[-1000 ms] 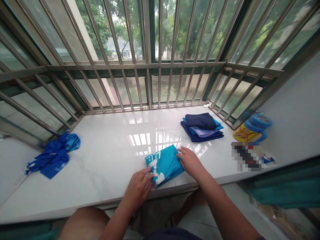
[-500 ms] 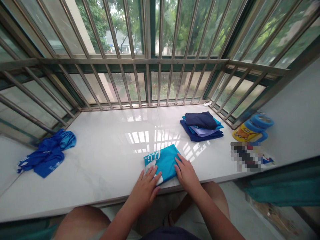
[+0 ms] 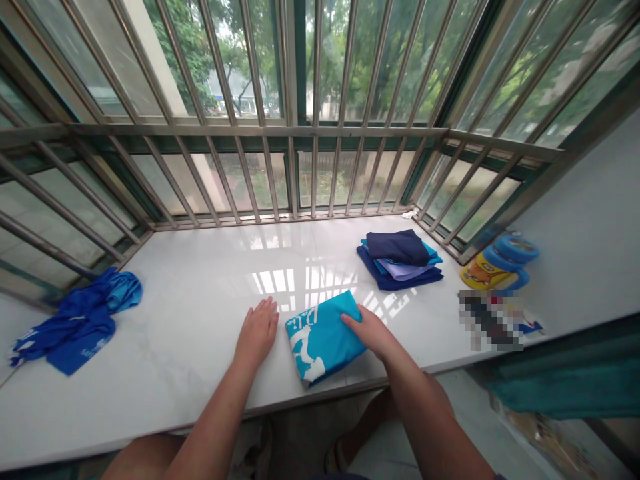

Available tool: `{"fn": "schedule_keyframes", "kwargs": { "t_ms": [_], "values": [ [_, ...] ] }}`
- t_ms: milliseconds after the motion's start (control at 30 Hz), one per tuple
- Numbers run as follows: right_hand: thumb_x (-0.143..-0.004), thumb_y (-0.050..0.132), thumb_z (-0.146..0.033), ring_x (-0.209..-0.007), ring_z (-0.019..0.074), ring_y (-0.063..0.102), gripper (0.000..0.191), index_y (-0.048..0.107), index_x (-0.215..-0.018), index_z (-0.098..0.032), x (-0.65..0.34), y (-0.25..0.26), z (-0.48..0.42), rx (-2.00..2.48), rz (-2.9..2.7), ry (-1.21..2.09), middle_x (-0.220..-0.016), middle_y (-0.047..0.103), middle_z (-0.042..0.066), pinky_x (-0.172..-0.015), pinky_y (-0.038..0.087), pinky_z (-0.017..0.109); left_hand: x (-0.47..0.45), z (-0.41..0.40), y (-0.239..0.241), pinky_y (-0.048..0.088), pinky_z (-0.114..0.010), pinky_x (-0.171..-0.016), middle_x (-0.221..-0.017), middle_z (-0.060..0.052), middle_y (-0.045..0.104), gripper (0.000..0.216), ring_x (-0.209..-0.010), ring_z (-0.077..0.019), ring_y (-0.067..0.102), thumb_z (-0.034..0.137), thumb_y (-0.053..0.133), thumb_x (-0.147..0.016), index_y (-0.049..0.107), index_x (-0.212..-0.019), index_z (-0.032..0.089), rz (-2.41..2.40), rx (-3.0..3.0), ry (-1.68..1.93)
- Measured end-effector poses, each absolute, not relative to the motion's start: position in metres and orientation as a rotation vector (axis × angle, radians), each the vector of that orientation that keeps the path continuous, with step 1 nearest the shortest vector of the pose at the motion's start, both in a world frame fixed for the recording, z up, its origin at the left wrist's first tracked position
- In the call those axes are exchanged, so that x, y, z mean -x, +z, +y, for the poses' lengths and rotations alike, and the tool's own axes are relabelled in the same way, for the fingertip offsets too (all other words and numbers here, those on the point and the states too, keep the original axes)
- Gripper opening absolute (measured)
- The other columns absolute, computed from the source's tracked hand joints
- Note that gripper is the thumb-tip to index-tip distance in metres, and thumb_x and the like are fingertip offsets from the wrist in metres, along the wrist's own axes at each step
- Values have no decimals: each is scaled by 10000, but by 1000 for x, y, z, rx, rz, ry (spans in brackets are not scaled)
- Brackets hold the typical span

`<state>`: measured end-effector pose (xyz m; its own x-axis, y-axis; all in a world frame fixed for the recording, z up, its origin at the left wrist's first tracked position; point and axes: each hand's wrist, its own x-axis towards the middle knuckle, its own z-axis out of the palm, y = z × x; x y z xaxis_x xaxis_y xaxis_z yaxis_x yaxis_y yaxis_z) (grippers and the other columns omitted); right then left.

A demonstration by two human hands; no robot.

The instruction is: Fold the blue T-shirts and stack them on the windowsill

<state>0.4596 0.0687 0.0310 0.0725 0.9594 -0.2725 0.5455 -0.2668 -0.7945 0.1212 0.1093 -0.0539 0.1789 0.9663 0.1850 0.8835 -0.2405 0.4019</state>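
A folded turquoise shirt with white print (image 3: 320, 340) lies near the front edge of the white marble sill (image 3: 210, 313). My right hand (image 3: 371, 331) rests on the shirt's right side, fingers closed over its edge. Just left of the shirt, my left hand (image 3: 257, 332) lies flat on the sill with fingers stretched out, holding nothing.
A stack of folded blue and navy clothes (image 3: 400, 259) sits at the back right. A heap of crumpled blue clothes (image 3: 75, 320) lies at the far left. A yellow and blue container (image 3: 500, 261) stands by the right wall. Metal window bars (image 3: 300, 133) enclose the sill.
My left hand has come off the folded shirt and moved left onto the bare sill. My right hand stays on the shirt's right side.
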Motion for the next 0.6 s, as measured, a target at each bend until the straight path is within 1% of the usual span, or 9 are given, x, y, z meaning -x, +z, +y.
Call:
{"fn": "schedule_keyframes", "kwargs": {
  "t_ms": [100,200,300,400,500,600],
  "values": [
    [-966,699,-472,-1130,299,772,454,682,-1343,-221,-478,56,80,1720,-1306,1207,-1280,793,105,-932,636,406,-126,107,-55,362,-637,-1291,-1645,-180,553,527,-1547,-366,503,428,423,-1089,649,-1483,161,1841,-2295,598],
    [-909,800,-505,-1073,306,786,535,662,-1347,-232,-497,100,109,1656,-1232,1185,-1206,810,94,-864,669,401,-130,106,-53,380,-607,-1292,-1643,-163,562,503,-1540,-343,517,401,455,-1083,638,-1487,164,1859,-2333,559],
    [-886,852,-440,-968,298,800,475,669,-1272,-232,-522,150,154,1562,-1141,1150,-1092,823,87,-777,685,381,-129,106,-52,393,-583,-1293,-1646,-145,563,488,-1538,-320,522,377,471,-1080,631,-1491,169,1888,-2351,533],
    [-936,804,-326,-919,270,797,382,680,-1274,-200,-557,187,204,1466,-1045,1077,-1081,819,105,-773,687,375,-129,106,-52,398,-568,-1293,-1642,-132,570,474,-1534,-310,528,369,487,-1074,639,-1485,190,1908,-2360,521],
    [-1007,727,-312,-859,235,782,363,665,-1333,-166,-596,200,244,1621,-939,926,-1042,811,114,-747,678,364,-129,106,-53,397,-566,-1294,-1643,-128,569,472,-1532,-311,531,364,493,-1068,643,-1481,192,1909,-2356,524],
    [-1001,751,-315,-877,233,769,418,656,-1350,-105,-627,188,262,1803,-876,757,-1056,798,154,-753,658,366,-130,106,-53,396,-567,-1294,-1641,-130,571,469,-1531,-313,531,365,499,-1063,650,-1473,195,1909,-2352,551]
  ]
}}
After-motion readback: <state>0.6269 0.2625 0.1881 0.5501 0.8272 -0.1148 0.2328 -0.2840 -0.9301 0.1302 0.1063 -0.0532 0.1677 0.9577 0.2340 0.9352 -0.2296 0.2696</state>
